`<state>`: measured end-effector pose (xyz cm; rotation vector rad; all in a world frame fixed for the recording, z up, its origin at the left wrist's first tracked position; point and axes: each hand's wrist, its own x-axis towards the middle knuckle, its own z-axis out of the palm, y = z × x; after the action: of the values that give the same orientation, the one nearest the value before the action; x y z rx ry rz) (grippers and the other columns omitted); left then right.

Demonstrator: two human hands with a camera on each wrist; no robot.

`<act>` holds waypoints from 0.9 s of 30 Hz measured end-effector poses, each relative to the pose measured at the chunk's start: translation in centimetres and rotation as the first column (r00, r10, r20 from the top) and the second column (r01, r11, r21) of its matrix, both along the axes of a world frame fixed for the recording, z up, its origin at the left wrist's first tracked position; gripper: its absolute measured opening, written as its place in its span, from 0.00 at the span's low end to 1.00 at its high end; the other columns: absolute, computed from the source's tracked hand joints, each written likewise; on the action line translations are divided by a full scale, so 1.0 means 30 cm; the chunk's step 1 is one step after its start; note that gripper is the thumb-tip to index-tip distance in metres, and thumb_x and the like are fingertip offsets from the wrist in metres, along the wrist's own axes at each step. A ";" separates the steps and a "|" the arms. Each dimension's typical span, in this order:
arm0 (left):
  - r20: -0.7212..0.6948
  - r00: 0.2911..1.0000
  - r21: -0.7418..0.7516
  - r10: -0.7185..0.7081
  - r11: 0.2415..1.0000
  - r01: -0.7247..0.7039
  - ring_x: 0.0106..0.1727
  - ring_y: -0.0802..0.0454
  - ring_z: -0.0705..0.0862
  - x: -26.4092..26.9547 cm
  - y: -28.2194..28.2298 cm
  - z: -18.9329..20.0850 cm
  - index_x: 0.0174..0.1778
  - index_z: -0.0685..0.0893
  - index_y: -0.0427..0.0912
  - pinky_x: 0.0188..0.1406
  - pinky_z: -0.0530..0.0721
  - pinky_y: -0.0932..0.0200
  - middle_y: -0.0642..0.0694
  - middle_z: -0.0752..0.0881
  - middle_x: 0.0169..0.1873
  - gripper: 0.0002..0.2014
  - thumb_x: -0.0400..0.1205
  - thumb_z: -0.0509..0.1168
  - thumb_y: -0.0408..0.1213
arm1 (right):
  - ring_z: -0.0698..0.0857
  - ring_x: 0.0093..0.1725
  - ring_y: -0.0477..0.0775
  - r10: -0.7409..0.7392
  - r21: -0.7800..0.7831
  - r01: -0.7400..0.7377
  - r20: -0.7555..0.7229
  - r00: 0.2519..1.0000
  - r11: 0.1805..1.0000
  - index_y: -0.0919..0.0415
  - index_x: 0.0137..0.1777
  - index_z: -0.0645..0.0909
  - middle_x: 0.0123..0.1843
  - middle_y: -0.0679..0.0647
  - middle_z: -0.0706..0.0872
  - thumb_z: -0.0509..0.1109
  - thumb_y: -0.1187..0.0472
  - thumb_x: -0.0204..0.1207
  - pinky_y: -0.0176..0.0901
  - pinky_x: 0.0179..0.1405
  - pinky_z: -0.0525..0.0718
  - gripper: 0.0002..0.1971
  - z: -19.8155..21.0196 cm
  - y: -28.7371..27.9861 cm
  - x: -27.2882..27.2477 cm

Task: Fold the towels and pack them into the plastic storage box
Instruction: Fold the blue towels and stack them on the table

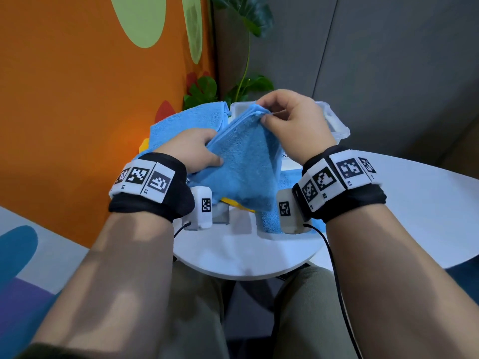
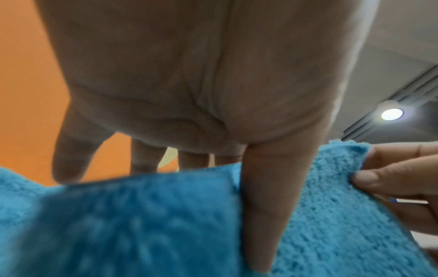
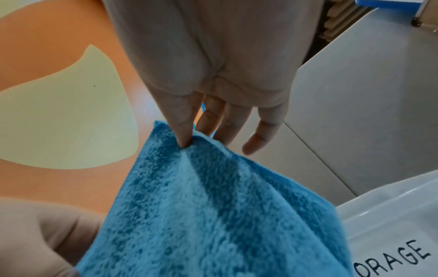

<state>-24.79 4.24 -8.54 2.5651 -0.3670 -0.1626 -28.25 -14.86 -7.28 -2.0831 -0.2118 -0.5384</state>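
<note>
Folded blue towel (image 1: 241, 167) is up off the white table (image 1: 404, 203), in front of the storage box (image 1: 337, 125), which it mostly hides. Right hand (image 1: 290, 120) pinches its top corner; left hand (image 1: 191, 149) grips the side edge. Only the right wrist view catches the box's lettering, cut off. More blue towels (image 1: 186, 120) lie behind.

White round table (image 1: 246, 257) carries clear storage box (image 1: 337, 128), blue towels (image 1: 181, 123) (yellow item beneath)
</note>
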 end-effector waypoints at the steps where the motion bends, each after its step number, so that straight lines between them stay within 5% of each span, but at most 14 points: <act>1: 0.004 1.000 0.017 0.003 1.000 -0.003 0.42 0.48 0.81 0.003 0.005 -0.002 0.48 0.81 0.47 0.35 0.76 0.59 0.50 0.83 0.41 0.06 0.78 0.71 0.38 | 0.83 0.42 0.38 -0.043 0.017 0.043 0.017 0.999 0.999 0.46 0.44 0.81 0.40 0.38 0.85 0.68 0.67 0.75 0.35 0.48 0.83 0.12 -0.001 -0.005 0.001; 5: 0.090 0.992 -0.010 0.087 0.996 -0.086 0.43 0.46 0.77 0.021 0.024 -0.006 0.48 0.79 0.44 0.30 0.69 0.58 0.47 0.80 0.40 0.06 0.81 0.69 0.39 | 0.78 0.37 0.38 -0.201 0.085 0.196 0.063 0.977 0.977 0.52 0.46 0.74 0.38 0.41 0.79 0.67 0.66 0.75 0.23 0.37 0.75 0.08 -0.008 -0.029 0.003; 9: 0.175 0.947 -0.243 0.269 0.944 -0.223 0.50 0.48 0.78 0.037 0.036 -0.003 0.58 0.79 0.45 0.46 0.73 0.57 0.48 0.80 0.51 0.14 0.79 0.71 0.45 | 0.77 0.39 0.42 -0.258 0.074 0.254 0.050 0.965 0.964 0.52 0.41 0.73 0.41 0.46 0.80 0.61 0.69 0.77 0.23 0.36 0.73 0.10 -0.033 -0.044 0.009; 13: 0.162 0.922 -0.514 0.352 0.828 -0.226 0.53 0.46 0.85 0.046 0.034 0.004 0.57 0.73 0.50 0.53 0.83 0.48 0.44 0.84 0.54 0.17 0.77 0.72 0.45 | 0.70 0.31 0.38 -0.287 0.052 0.287 -0.016 0.958 0.956 0.46 0.36 0.76 0.44 0.50 0.78 0.57 0.69 0.75 0.29 0.30 0.65 0.16 -0.065 -0.048 0.036; 17: 0.168 0.920 -0.628 0.353 0.758 -0.176 0.50 0.45 0.88 0.030 0.020 0.015 0.53 0.68 0.57 0.52 0.86 0.38 0.42 0.86 0.51 0.18 0.74 0.70 0.47 | 0.71 0.36 0.37 -0.276 0.082 0.277 -0.028 0.961 0.957 0.44 0.46 0.82 0.49 0.52 0.78 0.59 0.63 0.80 0.33 0.39 0.72 0.13 -0.078 -0.049 0.044; 19: 0.186 0.918 -0.658 0.350 0.739 -0.148 0.49 0.46 0.88 0.027 0.012 0.014 0.52 0.68 0.58 0.51 0.86 0.37 0.42 0.87 0.50 0.16 0.76 0.69 0.46 | 0.79 0.48 0.43 -0.257 0.068 0.260 -0.045 0.965 0.963 0.45 0.56 0.81 0.56 0.50 0.77 0.63 0.61 0.79 0.44 0.57 0.80 0.11 -0.079 -0.049 0.038; 21: 0.205 0.913 -0.685 0.352 0.718 -0.123 0.48 0.46 0.89 0.028 0.007 0.013 0.51 0.68 0.59 0.51 0.86 0.37 0.43 0.88 0.48 0.15 0.77 0.69 0.44 | 0.80 0.61 0.50 -0.230 0.017 0.232 -0.079 0.970 0.972 0.47 0.65 0.78 0.62 0.49 0.73 0.67 0.61 0.77 0.48 0.69 0.76 0.18 -0.077 -0.050 0.029; 24: 0.249 0.897 -0.718 0.364 0.692 -0.081 0.45 0.44 0.88 0.030 0.001 0.009 0.52 0.68 0.57 0.49 0.86 0.38 0.40 0.88 0.45 0.15 0.78 0.68 0.42 | 0.78 0.64 0.49 -0.198 0.008 0.200 -0.107 0.974 0.980 0.47 0.71 0.74 0.65 0.49 0.71 0.70 0.66 0.73 0.47 0.72 0.74 0.27 -0.085 -0.048 0.026; 27: 0.296 0.879 -0.738 0.374 0.673 -0.038 0.33 0.43 0.78 0.032 -0.003 0.002 0.46 0.63 0.57 0.36 0.81 0.45 0.41 0.81 0.33 0.16 0.78 0.67 0.40 | 0.83 0.59 0.51 -0.226 0.081 0.233 -0.088 0.970 0.969 0.42 0.66 0.72 0.64 0.51 0.77 0.72 0.65 0.71 0.52 0.63 0.81 0.26 -0.096 -0.048 0.030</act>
<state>-23.83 4.14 -8.48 1.7963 -0.2154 0.5530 -27.35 -16.30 -10.16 -2.0470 0.1002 -0.5920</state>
